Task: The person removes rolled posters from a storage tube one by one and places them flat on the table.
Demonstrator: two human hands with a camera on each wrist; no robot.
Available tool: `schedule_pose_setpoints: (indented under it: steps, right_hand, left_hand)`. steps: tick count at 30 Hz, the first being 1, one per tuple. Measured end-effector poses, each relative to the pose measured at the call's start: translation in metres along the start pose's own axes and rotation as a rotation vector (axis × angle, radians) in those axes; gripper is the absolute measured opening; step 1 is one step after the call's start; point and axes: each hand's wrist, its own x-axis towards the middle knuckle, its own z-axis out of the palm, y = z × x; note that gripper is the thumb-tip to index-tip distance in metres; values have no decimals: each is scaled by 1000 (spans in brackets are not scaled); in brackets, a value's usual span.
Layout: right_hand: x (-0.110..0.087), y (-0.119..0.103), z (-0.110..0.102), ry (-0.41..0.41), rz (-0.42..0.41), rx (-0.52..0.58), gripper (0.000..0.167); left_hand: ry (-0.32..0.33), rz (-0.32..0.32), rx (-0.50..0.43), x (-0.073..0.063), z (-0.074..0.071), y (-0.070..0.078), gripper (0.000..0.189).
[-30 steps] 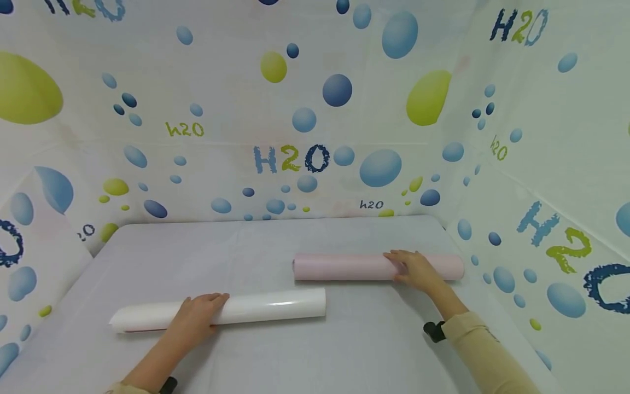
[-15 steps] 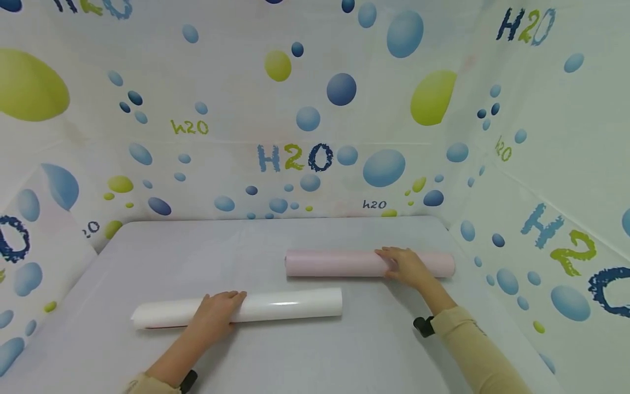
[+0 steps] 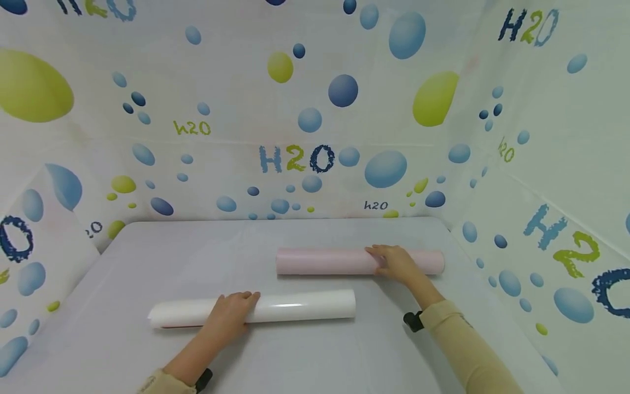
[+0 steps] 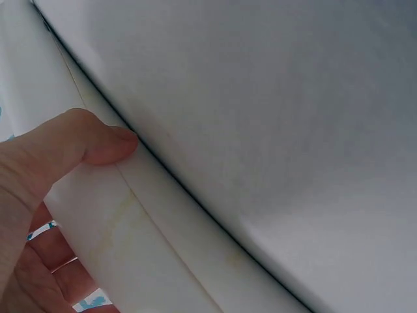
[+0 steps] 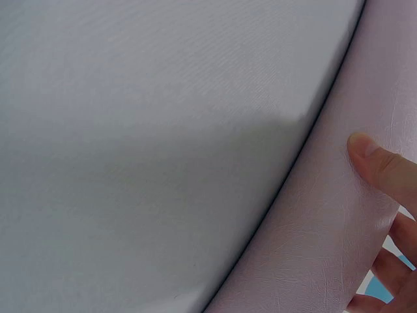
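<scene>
A glossy white roll (image 3: 305, 307) of sheet material lies crosswise on the white-covered table. My left hand (image 3: 230, 313) grips it near its middle. In the left wrist view the thumb presses the near side of the white roll (image 4: 150, 241), beside a long seam, and the fingers lie round the far side. Farther back and to the right is a pale pink roll (image 3: 320, 261), held by my right hand (image 3: 394, 264) right of its middle. The right wrist view has the thumb on the wrinkled pink roll (image 5: 313, 228), with fingers at its far side.
The table (image 3: 206, 251) has a smooth white cover. Behind it and at both sides hang white sheets (image 3: 236, 98) printed with blue and green bubbles and "H2O" lettering. A strip of bare cover separates the two rolls.
The white roll has moved to the right with my left hand. The pink roll has moved left with my right hand, so the two overlap more from side to side.
</scene>
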Motion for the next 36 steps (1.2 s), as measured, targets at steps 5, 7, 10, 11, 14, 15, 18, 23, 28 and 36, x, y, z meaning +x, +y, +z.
schedule_pose_setpoints:
  steps: [5, 7, 10, 11, 14, 15, 18, 23, 28, 36]
  right_hand:
    - [8, -3, 3, 12, -42, -32, 61]
    - [12, -4, 5, 7, -45, -39, 61]
    - [17, -6, 7, -7, -42, -54, 61]
    - [19, -7, 8, -10, -43, -58, 61]
    - [23, -9, 10, -8, -55, -61, 60]
    - [24, -10, 10, -8, -57, -58, 60]
    - [27, -13, 10, -1, -70, -54, 60]
    - [32, -20, 9, -3, -71, -59, 60]
    - [37, -27, 8, -23, -60, -56, 61]
    - [49, -33, 8, -61, -47, -27, 63]
  left_hand:
    - [18, 17, -6, 2, 1, 6, 57]
    - [24, 22, -12, 3, 1, 8, 57]
    - [25, 27, -19, 5, 1, 10, 57]
    - [24, 29, -18, 6, 2, 11, 57]
    - [22, 34, -9, 8, 4, 13, 57]
    - [22, 35, -6, 9, 4, 14, 57]
    - [33, 40, 1, 10, 4, 17, 57]
    - [49, 55, 6, 12, 5, 21, 56]
    - [39, 50, 6, 14, 9, 22, 57]
    - [38, 57, 25, 16, 11, 26, 57]
